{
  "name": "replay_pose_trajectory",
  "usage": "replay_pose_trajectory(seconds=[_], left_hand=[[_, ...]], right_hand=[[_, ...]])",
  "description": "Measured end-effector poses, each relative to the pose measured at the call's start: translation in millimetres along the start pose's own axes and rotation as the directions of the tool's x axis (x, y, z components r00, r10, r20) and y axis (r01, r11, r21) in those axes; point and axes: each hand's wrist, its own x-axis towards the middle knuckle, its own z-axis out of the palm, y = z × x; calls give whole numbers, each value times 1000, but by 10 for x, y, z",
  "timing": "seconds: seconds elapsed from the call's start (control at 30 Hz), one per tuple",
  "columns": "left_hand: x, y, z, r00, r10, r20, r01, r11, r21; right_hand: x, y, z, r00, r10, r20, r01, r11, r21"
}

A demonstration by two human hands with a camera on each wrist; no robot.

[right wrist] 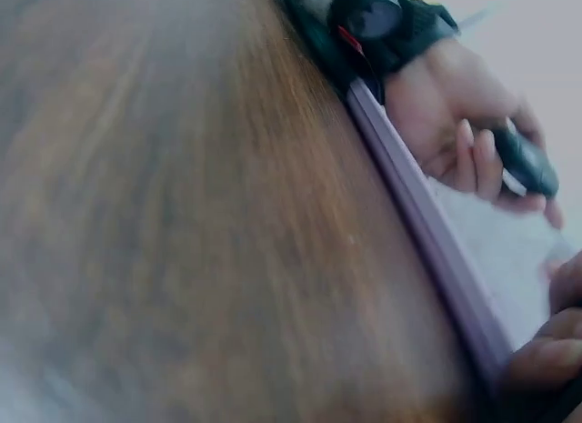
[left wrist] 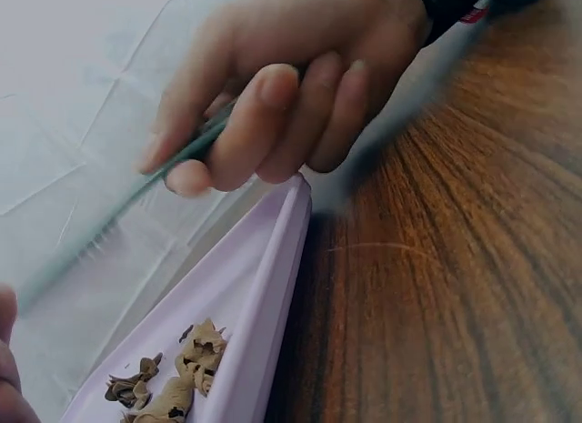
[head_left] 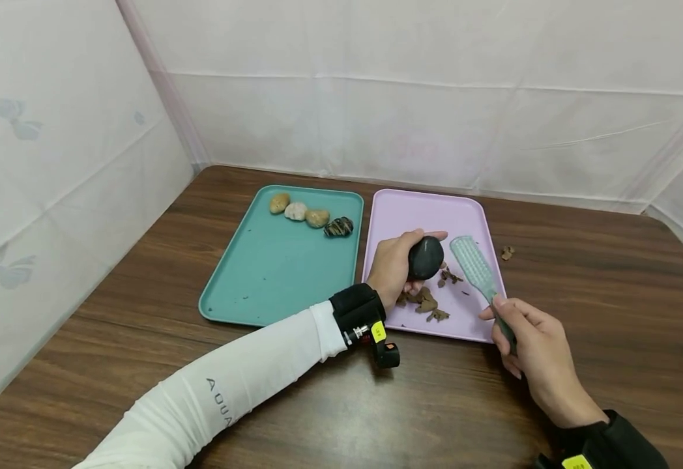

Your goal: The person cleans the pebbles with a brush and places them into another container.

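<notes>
In the head view, my left hand (head_left: 397,264) holds a smooth black stone (head_left: 426,258) over the lilac tray (head_left: 418,202). Its fingers curl round the stone in the right wrist view. My right hand (head_left: 532,342) grips the dark green handle of a long brush (head_left: 475,264), whose pale green head points up and left, close to the stone. Short bristles show blurred along the brush's underside in the left wrist view. Brown crumpled leaf-like flakes (head_left: 426,301) lie on the lilac tray beneath the left hand, and more flakes (left wrist: 182,368) appear near the tray's rim.
To the left lies a teal tray (head_left: 277,273) with two tan stones (head_left: 317,218), a whitish stone (head_left: 296,211) and a dark striped stone (head_left: 338,227) along its far side. One brown flake (head_left: 508,253) sits on the wooden table (head_left: 611,293) right of the lilac tray. White sheeting (head_left: 406,117) hangs behind.
</notes>
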Motion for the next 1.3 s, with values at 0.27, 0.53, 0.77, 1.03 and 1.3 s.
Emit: replay_pose_trajectory(seconds=[0.27, 0.53, 0.77, 1.03, 1.3], left_hand=[[8, -23, 10, 1000, 29, -3, -29, 1000, 3], [-26, 6, 9, 997, 77, 19, -76, 997, -33], [-75, 9, 7, 990, 129, 55, -128, 991, -28], [-55, 166, -150, 984, 180, 15, -178, 982, -57], [-115, 302, -572, 973, 191, -126, -194, 981, -14]], right_hand=[[-36, 36, 43, 992, -89, 86, 89, 996, -2], [22, 37, 2, 998, -67, -22, 69, 988, 137], [20, 27, -30, 992, -113, -48, 119, 980, 157], [55, 37, -120, 974, -189, -127, 215, 949, 231], [93, 61, -200, 958, -235, -165, 280, 895, 348]])
